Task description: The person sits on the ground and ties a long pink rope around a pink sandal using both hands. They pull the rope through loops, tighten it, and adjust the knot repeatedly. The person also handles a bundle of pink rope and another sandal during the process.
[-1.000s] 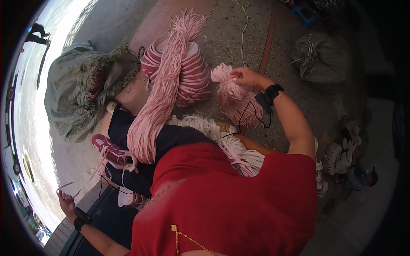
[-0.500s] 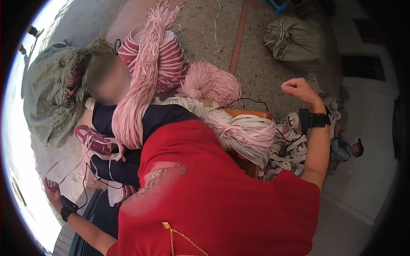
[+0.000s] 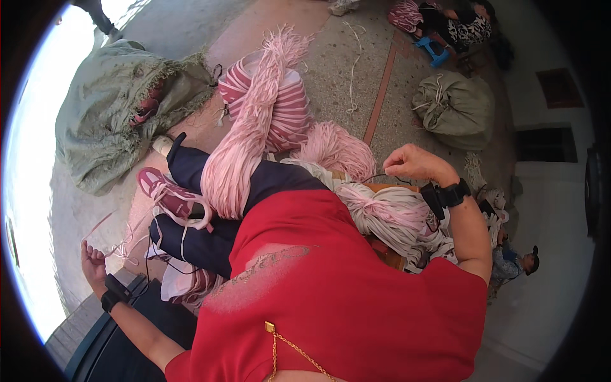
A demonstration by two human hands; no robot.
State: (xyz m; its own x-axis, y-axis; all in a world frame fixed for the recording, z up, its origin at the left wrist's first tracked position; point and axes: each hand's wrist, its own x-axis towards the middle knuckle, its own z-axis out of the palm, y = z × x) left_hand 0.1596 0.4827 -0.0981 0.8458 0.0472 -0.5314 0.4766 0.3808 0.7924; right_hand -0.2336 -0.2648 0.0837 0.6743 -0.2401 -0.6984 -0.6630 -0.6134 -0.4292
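Observation:
A burgundy and pink sneaker rests by my knees, with loose pale laces trailing from it. Out at the left, my left hand is closed on a pale pink shoelace that runs toward the sneaker; a loose end sticks up past the fingers. My right hand is raised above a tied white and pink bundle of laces, its fingers curled together; whatever they hold, if anything, is hidden. Across my thigh lies a long hank of pink laces.
Beyond my legs stand a striped pink and burgundy bundle and another pink lace bundle. Greenish sacks sit at the left and far right. A blue stool and a seated person are farther back.
The view has shifted, so most things appear farther right. My right hand has come inward and nearer, over the white and pink bundle. My left hand still grips the shoelace.

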